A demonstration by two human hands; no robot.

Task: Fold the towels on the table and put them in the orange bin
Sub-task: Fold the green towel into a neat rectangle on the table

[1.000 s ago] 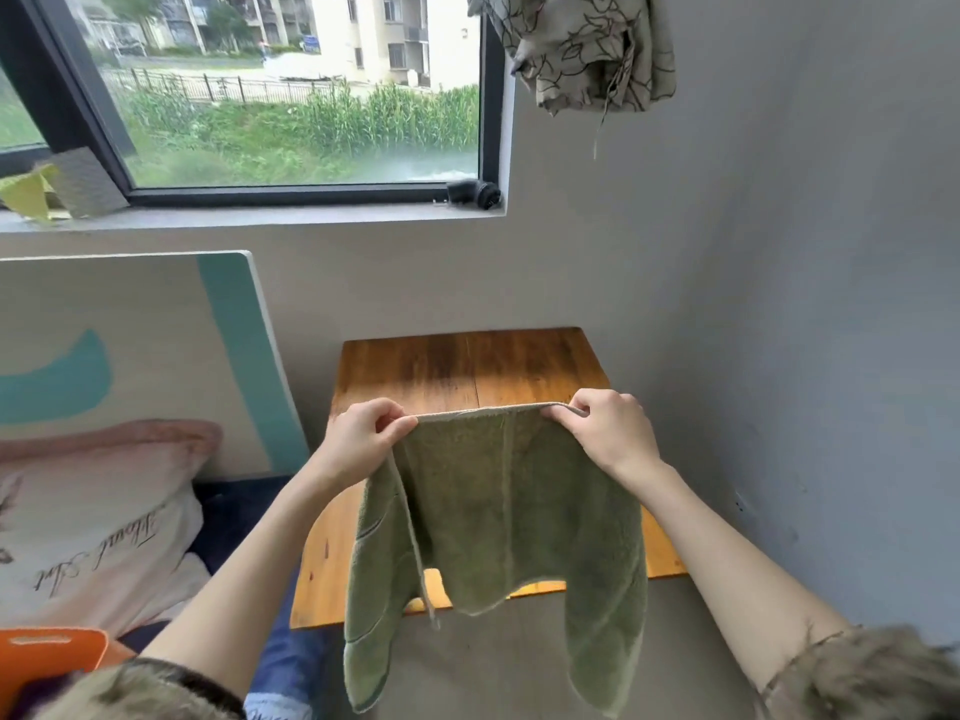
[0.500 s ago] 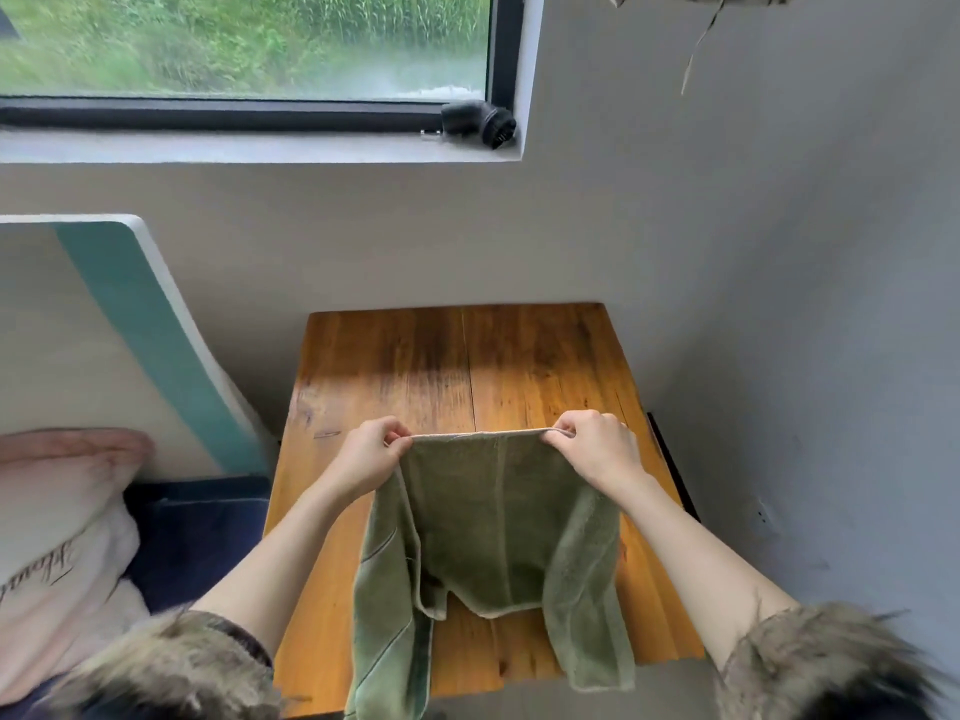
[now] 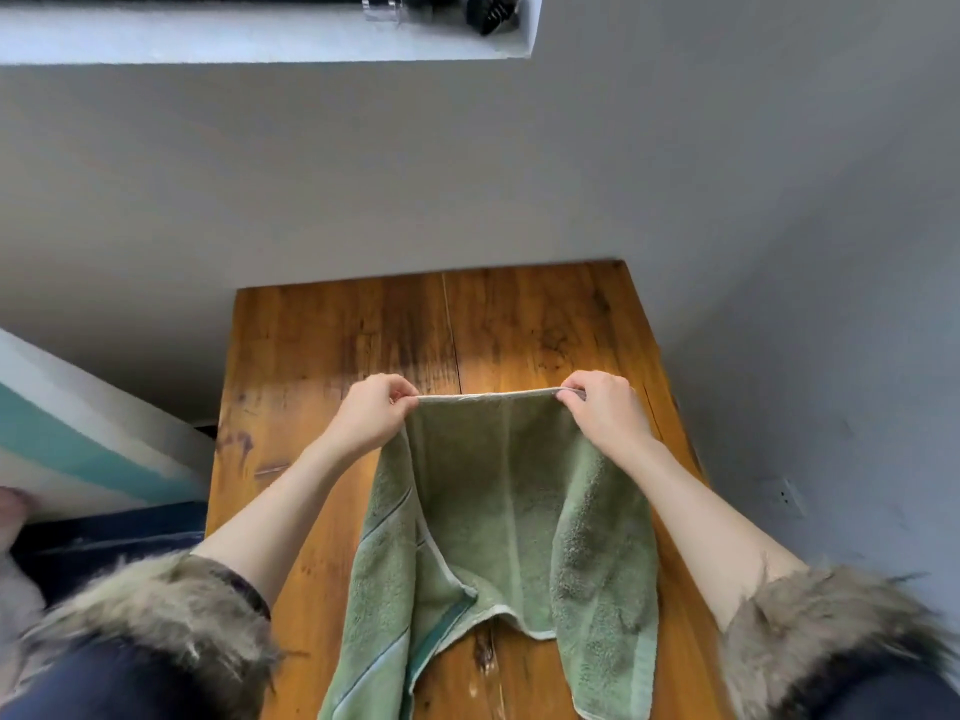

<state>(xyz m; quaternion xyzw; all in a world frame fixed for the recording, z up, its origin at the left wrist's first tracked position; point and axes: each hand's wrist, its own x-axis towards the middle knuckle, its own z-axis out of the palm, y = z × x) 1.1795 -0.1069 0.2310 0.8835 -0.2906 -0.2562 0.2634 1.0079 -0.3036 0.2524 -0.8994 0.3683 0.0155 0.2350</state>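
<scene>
While held: green terry towel [image 3: 498, 517] hangs over brown wooden table [image 3: 332, 356].
Left hand [image 3: 375, 414]: pinches left corner.
Right hand [image 3: 602, 414]: pinches right corner.
Tip: keep edge taut, lay flat, fold evenly.

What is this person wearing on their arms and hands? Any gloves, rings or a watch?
Both hands, left and right, are bare: no gloves, and no rings or watch visible. The forearms are uncovered too. Each dark sleeve is pushed up near the elbow and ends in a shaggy fur cuff of mixed brown, grey and cream.
</scene>
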